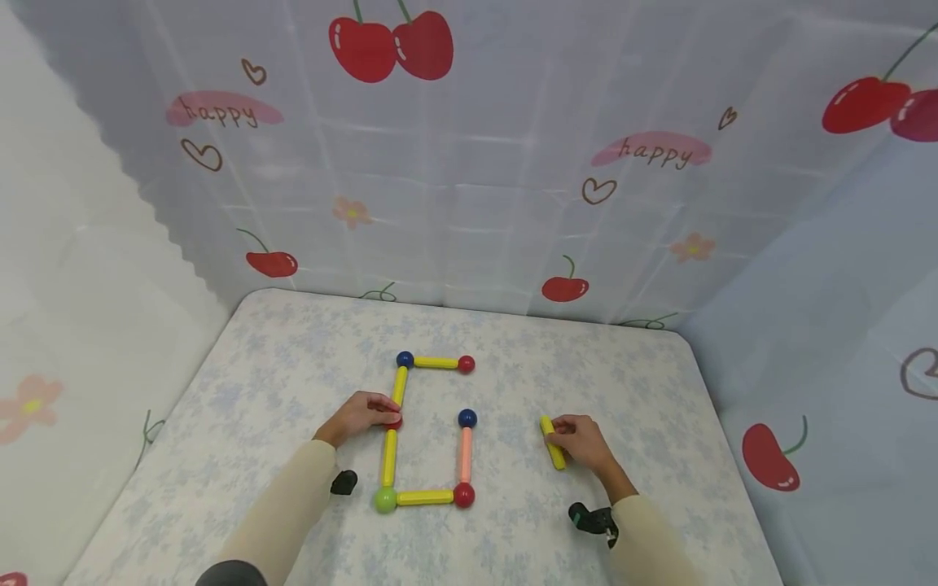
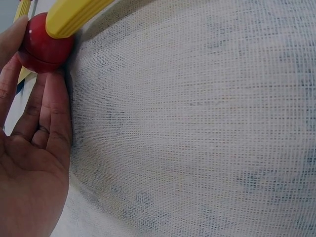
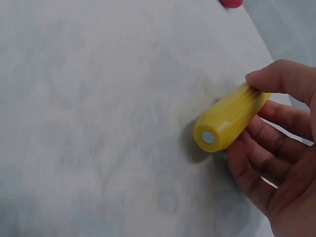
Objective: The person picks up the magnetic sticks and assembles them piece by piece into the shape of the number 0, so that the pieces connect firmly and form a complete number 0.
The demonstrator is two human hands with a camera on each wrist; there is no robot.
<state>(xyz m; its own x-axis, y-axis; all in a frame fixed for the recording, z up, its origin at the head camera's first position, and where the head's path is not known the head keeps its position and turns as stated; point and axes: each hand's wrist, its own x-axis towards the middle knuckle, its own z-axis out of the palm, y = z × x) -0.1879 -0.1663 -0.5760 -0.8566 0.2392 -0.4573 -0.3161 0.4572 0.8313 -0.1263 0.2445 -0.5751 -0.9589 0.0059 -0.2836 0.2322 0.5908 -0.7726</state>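
In the head view, my left hand (image 1: pixel 362 417) holds a red ball (image 2: pixel 45 43) at the left side of a figure made of balls and rods. Thumb and fingers lie on either side of that ball in the left wrist view, and a yellow rod (image 2: pixel 76 16) joins it. To the right of the figure, my right hand (image 1: pixel 582 442) pinches a separate yellow magnetic rod (image 3: pixel 229 118) between thumb and fingers. A round grey metal spot shows at the rod's near end in the right wrist view. Both ends of this rod are apart from any ball.
The figure also has a blue ball (image 1: pixel 405 359), a far red ball (image 1: pixel 466 365), a green ball (image 1: pixel 385 500), a near red ball (image 1: pixel 464 495), and a pink rod (image 1: pixel 466 456) topped by another blue ball (image 1: pixel 467 418). A patterned cloth covers the table (image 1: pixel 623 366); printed curtains (image 1: pixel 469 163) surround it.
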